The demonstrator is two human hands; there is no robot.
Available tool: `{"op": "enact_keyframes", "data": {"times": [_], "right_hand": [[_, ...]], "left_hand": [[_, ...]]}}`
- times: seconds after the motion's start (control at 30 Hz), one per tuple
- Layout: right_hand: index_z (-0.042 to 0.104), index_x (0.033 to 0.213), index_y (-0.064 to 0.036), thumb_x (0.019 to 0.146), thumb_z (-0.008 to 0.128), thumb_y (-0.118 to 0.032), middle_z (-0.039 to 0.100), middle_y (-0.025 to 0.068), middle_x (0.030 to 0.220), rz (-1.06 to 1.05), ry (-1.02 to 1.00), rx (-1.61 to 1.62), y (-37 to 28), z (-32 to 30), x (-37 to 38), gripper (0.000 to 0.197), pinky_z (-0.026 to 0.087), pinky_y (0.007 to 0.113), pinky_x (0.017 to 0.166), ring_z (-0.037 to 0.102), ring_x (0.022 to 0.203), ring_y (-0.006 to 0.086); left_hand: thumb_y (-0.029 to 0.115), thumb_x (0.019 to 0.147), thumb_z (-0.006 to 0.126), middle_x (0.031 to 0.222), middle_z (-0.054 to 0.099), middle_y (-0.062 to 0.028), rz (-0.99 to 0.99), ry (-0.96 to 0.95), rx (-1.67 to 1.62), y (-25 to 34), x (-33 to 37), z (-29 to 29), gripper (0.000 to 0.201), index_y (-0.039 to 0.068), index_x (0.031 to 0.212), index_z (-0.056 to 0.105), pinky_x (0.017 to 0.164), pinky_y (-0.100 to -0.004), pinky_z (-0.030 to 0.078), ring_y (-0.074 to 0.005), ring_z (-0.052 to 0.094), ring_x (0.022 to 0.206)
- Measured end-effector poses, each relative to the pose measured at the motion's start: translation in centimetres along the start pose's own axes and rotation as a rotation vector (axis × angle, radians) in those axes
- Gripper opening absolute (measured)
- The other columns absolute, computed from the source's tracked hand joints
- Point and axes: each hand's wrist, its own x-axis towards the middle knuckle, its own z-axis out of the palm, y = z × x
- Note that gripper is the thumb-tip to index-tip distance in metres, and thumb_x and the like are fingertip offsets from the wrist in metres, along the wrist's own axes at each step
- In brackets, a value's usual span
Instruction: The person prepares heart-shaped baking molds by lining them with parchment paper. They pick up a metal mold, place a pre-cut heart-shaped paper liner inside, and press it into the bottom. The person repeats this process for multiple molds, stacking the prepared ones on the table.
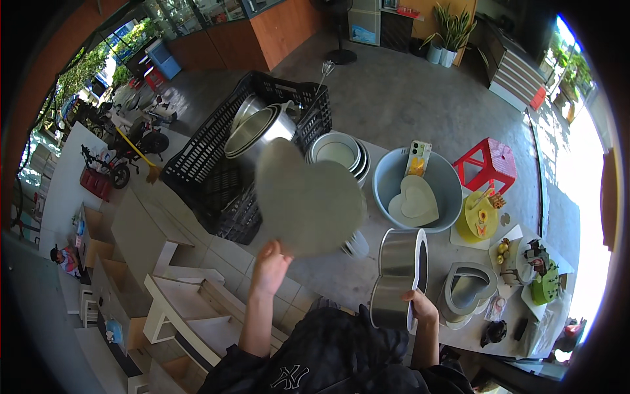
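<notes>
1. A grey table (pixel 348 279) spread in front of the person and away to the right.
2. A black lattice crate (pixel 190 154) stood at the upper left, with round metal pans (pixel 262 131) leaning inside it.
3. A blue-grey basin (pixel 453 207) sat on the table, right of the crate; pale heart-shaped pieces (pixel 418 199) lay in it, one upon another.
4. A flat, pale heart-shaped sheet (pixel 308 207), slightly blurred, was raised above the table, between the crate and the basin. The left hand (pixel 272 268) pinched its lower edge.
5. A deep, heart-shaped metal tin (pixel 396 279) was tipped on its side in front of the basin. The right hand (pixel 422 307) gripped its near end, fingers at the rim.
6. A shallower heart-shaped tin (pixel 443 299) lay on the table just right of that hand.
7. A phone (pixel 419 156) leaned upright at the basin's far rim.
</notes>
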Motion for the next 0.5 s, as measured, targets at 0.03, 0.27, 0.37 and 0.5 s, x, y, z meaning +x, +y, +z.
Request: {"op": "enact_keyframes", "data": {"times": [0.03, 0.27, 0.37, 0.5], "right_hand": [[0.045, 0.112, 0.0054, 0.069, 0.053, -0.012, 0.053, 0.0081, 0.1, -0.039, -0.018, -0.072, -0.3, 0.8, -0.1, 0.048, 0.04, 0.027, 0.08, 0.049, 0.09, 0.0172], [0.052, 0.105, 0.0045, 0.071, 0.062, -0.025, 0.058, 0.0162, 0.094, -0.127, -0.289, -1.024, -6.5, 5.9, -0.6, 0.045, 0.043, 0.026, 0.074, 0.056, 0.079, 0.0233], [0.052, 0.104, 0.0039, 0.069, 0.065, -0.033, 0.058, 0.0161, 0.096, -0.288, -0.22, -0.882, -4.3, 5.6, 0.2, 0.053, 0.042, 0.027, 0.077, 0.056, 0.081, 0.023], [0.055, 0.098, 0.0038, 0.072, 0.066, -0.035, 0.056, 0.0135, 0.096, -0.353, -0.273, -0.562, -3.7, 6.2, 0.7, 0.048, 0.042, 0.029, 0.078, 0.052, 0.088, 0.0209]], "left_hand": [[0.025, 0.085, 0.051, 0.114, 0.051, -0.007, -0.111, -0.114, -0.051, -1.6, 0.1, 0.6, 0.03, 0.007, 0.109, 0.049, 0.094, -0.0375, 0.031, -0.0203, 0.044, 0.11], [0.027, 0.087, 0.048, 0.113, 0.052, -0.0062, -0.46, -0.359, -0.094, -7.3, 0.1, 6.8, 0.035, 0.002, 0.112, 0.049, 0.093, -0.0356, 0.032, -0.017, 0.045, 0.108], [0.027, 0.088, 0.048, 0.111, 0.052, -0.0059, -0.453, -0.342, -0.145, -7.4, 1.0, 8.3, 0.035, 0.002, 0.112, 0.048, 0.091, -0.0333, 0.034, -0.0156, 0.046, 0.106], [0.027, 0.087, 0.049, 0.113, 0.051, -0.0072, -0.347, -0.264, -0.07, -7.5, 1.7, 9.0, 0.038, 0.002, 0.115, 0.044, 0.092, -0.033, 0.034, -0.0169, 0.046, 0.108]]}}
